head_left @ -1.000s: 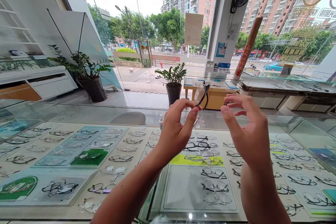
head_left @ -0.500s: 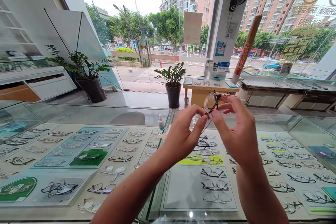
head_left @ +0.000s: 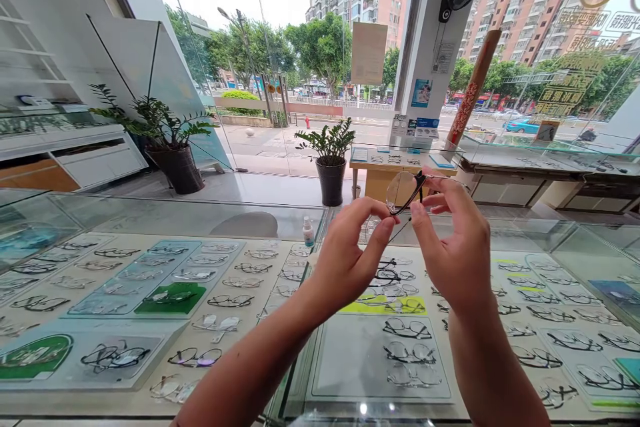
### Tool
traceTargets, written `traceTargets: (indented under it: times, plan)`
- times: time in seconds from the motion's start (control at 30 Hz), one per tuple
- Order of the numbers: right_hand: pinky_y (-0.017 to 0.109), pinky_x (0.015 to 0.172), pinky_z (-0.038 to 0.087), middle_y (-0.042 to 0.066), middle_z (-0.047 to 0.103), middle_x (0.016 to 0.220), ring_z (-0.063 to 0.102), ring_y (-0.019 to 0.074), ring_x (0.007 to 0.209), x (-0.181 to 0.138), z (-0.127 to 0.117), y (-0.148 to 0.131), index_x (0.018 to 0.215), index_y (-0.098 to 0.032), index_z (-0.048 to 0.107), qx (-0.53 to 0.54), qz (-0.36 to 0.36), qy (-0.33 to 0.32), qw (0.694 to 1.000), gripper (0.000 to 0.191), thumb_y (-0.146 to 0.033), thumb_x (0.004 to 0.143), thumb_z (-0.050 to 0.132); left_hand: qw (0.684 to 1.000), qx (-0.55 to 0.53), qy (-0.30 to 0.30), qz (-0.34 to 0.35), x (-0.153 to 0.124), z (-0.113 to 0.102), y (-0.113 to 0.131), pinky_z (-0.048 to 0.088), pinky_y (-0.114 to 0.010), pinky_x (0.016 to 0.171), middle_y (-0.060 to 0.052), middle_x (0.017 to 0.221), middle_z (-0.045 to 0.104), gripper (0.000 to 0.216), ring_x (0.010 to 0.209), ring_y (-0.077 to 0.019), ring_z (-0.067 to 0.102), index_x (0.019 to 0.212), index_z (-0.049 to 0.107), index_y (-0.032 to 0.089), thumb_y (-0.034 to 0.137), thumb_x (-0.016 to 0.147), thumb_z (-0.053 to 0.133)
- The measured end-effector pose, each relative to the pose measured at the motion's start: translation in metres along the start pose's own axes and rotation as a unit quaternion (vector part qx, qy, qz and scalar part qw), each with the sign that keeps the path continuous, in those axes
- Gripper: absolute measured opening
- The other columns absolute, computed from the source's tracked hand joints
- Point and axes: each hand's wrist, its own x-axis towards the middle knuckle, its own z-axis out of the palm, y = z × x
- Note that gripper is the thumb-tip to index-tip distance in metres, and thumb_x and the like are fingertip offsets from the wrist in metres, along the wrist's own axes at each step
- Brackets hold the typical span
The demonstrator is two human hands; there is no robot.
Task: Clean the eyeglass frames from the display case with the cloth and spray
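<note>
A pair of black-rimmed glasses point(head_left: 404, 190) is held up in the air above a glass display counter point(head_left: 165, 220). My left hand point(head_left: 350, 257) pinches the frame's left end between thumb and forefinger. My right hand point(head_left: 453, 247) grips the frame by its right side, fingers curled round it. Both hands are closed on the glasses at about chest height, over the middle of the counter. One lens shows clearly; the far part of the frame is hidden behind my right hand.
Under the counter glass lie several rows of glasses on trays point(head_left: 380, 360). A small dropper bottle point(head_left: 309, 232) stands on the counter. Potted plants point(head_left: 330, 160) point(head_left: 167, 140) stand on the floor beyond. More display cases point(head_left: 540, 167) run along the right window.
My right hand has moved left from open air and taken hold of the glasses' right side. The glasses have turned so that a lens faces me more.
</note>
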Motion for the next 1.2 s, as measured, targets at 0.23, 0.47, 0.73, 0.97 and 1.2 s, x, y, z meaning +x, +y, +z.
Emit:
traceTargets:
  times: [0.23, 0.47, 0.73, 0.97, 1.2]
  plan:
    - [0.058, 0.098, 0.065, 0.012, 0.072, 0.147, 0.074, 0.0327, 0.116, 0.003, -0.002, 0.001, 0.147, -0.029, 0.068, -0.013, 0.017, 0.000, 1.000, 0.047, -0.022, 0.101, 0.059, 0.997, -0.032, 0.075, 0.014, 0.000, 0.000, 0.000, 0.058, -0.040, 0.091, -0.003, 0.102, 0.077, 0.012, 0.098, -0.0194, 0.072, 0.105, 0.063, 0.026, 0.032, 0.113, 0.057]
    - [0.064, 0.101, 0.063, 0.014, 0.072, 0.149, 0.074, 0.0362, 0.124, 0.006, -0.008, 0.011, 0.132, -0.026, 0.077, -0.047, 0.040, -0.016, 0.998, 0.033, -0.028, 0.102, 0.062, 0.981, -0.101, 0.165, -0.020, 0.002, -0.002, -0.005, 0.066, -0.042, 0.097, -0.005, 0.111, 0.076, 0.014, 0.109, -0.0199, 0.075, 0.107, 0.065, 0.025, 0.038, 0.112, 0.063]
    - [0.061, 0.102, 0.061, 0.014, 0.080, 0.137, 0.076, 0.0370, 0.125, 0.006, -0.015, 0.010, 0.118, -0.020, 0.082, -0.071, 0.078, -0.084, 0.991, 0.032, -0.042, 0.106, 0.062, 0.957, -0.146, 0.251, -0.001, 0.010, -0.009, -0.006, 0.071, -0.040, 0.099, -0.004, 0.108, 0.076, 0.015, 0.110, -0.0186, 0.076, 0.106, 0.065, 0.026, 0.039, 0.110, 0.067]
    - [0.068, 0.106, 0.053, 0.014, 0.083, 0.130, 0.074, 0.0404, 0.123, 0.001, -0.016, 0.011, 0.109, -0.022, 0.086, -0.130, 0.065, -0.171, 0.975, 0.040, -0.050, 0.108, 0.058, 0.957, -0.138, 0.253, -0.015, 0.011, -0.009, -0.012, 0.070, -0.041, 0.102, -0.005, 0.109, 0.075, 0.016, 0.111, -0.0192, 0.075, 0.105, 0.065, 0.026, 0.041, 0.110, 0.066]
    - [0.071, 0.121, 0.043, 0.015, 0.075, 0.146, 0.062, 0.0417, 0.143, 0.000, -0.007, 0.004, 0.136, -0.023, 0.076, -0.112, -0.002, -0.137, 0.984, 0.042, -0.051, 0.106, 0.063, 0.981, -0.132, 0.132, -0.049, 0.004, 0.001, -0.014, 0.068, -0.044, 0.104, -0.007, 0.121, 0.072, 0.011, 0.123, -0.0221, 0.071, 0.105, 0.067, 0.026, 0.036, 0.109, 0.068]
